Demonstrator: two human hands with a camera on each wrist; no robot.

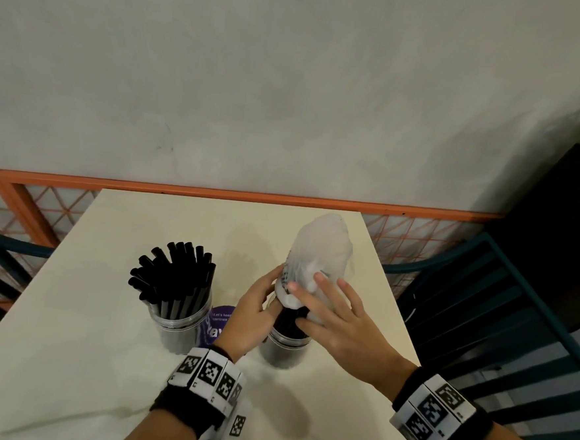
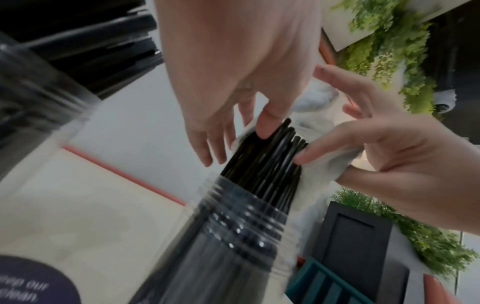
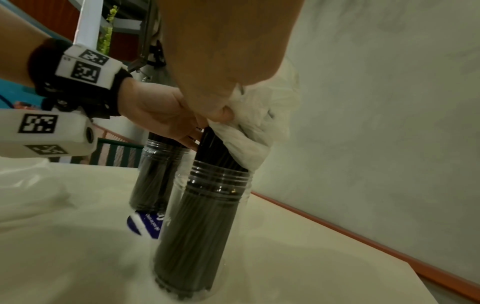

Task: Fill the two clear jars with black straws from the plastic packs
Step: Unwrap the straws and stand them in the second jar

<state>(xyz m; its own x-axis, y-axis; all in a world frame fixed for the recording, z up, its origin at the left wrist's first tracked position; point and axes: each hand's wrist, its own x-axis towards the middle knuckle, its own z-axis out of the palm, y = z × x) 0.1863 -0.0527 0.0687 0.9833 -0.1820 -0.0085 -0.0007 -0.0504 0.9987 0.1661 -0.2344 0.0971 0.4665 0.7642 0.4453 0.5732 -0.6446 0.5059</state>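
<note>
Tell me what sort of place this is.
Probably a café or eatery seating area: a small cream table holds jars of black straws, a round purple notice sticker sits on it, and teal slatted chairs flank it.

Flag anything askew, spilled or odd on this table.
Nothing is spilled. The oddity: the right jar's straws still wear the plastic pack over their tops, pinched by the right hand. The left jar's straws fan out unevenly.
</note>
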